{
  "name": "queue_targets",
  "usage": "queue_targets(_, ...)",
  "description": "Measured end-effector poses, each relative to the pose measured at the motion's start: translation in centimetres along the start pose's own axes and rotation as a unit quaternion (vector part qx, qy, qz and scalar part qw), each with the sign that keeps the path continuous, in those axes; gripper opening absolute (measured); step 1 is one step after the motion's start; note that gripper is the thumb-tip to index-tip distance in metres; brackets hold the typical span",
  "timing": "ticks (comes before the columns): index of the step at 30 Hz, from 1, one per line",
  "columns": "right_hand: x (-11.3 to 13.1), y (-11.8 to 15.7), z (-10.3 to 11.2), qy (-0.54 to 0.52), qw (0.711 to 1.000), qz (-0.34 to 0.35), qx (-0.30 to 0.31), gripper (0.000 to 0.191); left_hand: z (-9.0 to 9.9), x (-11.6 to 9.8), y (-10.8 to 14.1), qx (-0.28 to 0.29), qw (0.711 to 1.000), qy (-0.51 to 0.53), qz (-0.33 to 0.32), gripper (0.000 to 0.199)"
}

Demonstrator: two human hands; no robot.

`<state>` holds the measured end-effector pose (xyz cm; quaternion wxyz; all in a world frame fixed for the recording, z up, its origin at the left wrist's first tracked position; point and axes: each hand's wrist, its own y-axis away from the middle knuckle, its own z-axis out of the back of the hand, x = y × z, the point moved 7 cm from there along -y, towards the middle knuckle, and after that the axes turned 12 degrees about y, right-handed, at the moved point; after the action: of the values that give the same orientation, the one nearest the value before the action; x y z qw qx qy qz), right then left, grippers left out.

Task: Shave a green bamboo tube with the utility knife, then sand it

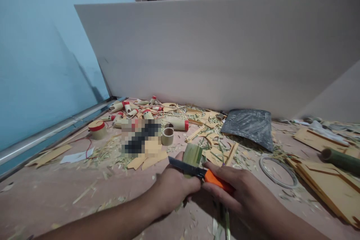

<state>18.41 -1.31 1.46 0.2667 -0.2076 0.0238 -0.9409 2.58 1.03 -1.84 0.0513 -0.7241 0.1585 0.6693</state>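
Note:
In the lower middle, my left hand is wrapped round a short piece of green bamboo whose upper end points away from me. My right hand grips the orange handle of a utility knife. Its dark blade reaches leftward across the bamboo, just above my left thumb. Whether the edge touches the bamboo I cannot tell. Pale shavings lie on the pinkish surface around both hands. Just beyond them stands a short hollow bamboo ring, upright.
Several bamboo tubes with red ends, one a red-rimmed cup, lie at the back left. A dark curved sheet sits back right. Further right are a roll of tape, wooden boards and a green bamboo tube. A white panel stands behind.

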Motion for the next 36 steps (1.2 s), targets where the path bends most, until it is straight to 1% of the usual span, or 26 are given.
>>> queue_targets(3,-0.2,-0.3,0.2,0.035,0.999,-0.014,-0.026,0.039,-0.1,0.1,-0.2,-0.003,1.000,-0.014,0.009,0.017)
queue_targets(5,-1.1,-0.9,0.9,0.070,0.996,-0.029,-0.048,0.040,-0.1,0.4,-0.2,-0.006,1.000,-0.009,0.021,0.010)
queue_targets(6,-1.9,-1.3,1.5,0.090,0.993,-0.043,-0.062,0.041,-0.1,0.4,-0.1,-0.007,1.000,-0.007,0.023,0.011)
queue_targets(7,-2.9,-1.5,2.4,0.116,0.986,-0.070,-0.093,0.043,-0.1,0.5,0.0,-0.009,1.000,-0.005,0.021,0.014)
queue_targets(10,-6.1,-2.0,4.5,0.144,0.969,-0.141,-0.144,0.052,-0.1,0.4,0.4,0.000,1.000,0.009,0.013,0.033)
queue_targets(12,-7.0,-2.1,5.1,0.145,0.967,-0.144,-0.153,0.052,-0.2,0.3,0.5,0.005,1.000,0.023,0.020,0.035)
queue_targets(15,-6.4,-1.8,4.9,0.129,0.974,-0.122,-0.138,0.049,-0.2,0.2,0.3,0.017,0.998,0.044,0.032,0.037)
queue_targets(19,-4.7,-1.3,4.6,0.100,0.982,-0.095,-0.128,0.048,-0.4,0.0,0.2,0.038,0.997,0.059,0.038,0.046)
queue_targets(25,-2.5,-0.9,3.4,0.013,0.996,-0.056,-0.066,0.042,-0.3,0.2,0.5,0.032,0.997,0.049,0.045,0.047)
queue_targets(28,-2.1,-0.9,2.8,-0.015,0.998,-0.045,-0.047,0.040,-0.3,0.3,0.5,0.044,0.998,0.029,0.041,0.042)
queue_targets(31,-1.8,-0.8,2.6,-0.038,0.998,-0.031,-0.043,0.037,-0.4,0.3,0.4,0.057,0.998,0.026,0.032,0.035)
queue_targets(33,-1.6,-0.8,2.4,-0.055,0.998,-0.027,-0.027,0.035,-0.4,0.4,0.2,0.059,0.997,0.037,0.035,0.036)
queue_targets(36,-1.2,-0.8,1.5,-0.102,0.994,-0.031,0.021,0.031,-0.6,0.8,0.1,0.064,0.995,0.058,0.054,0.042)
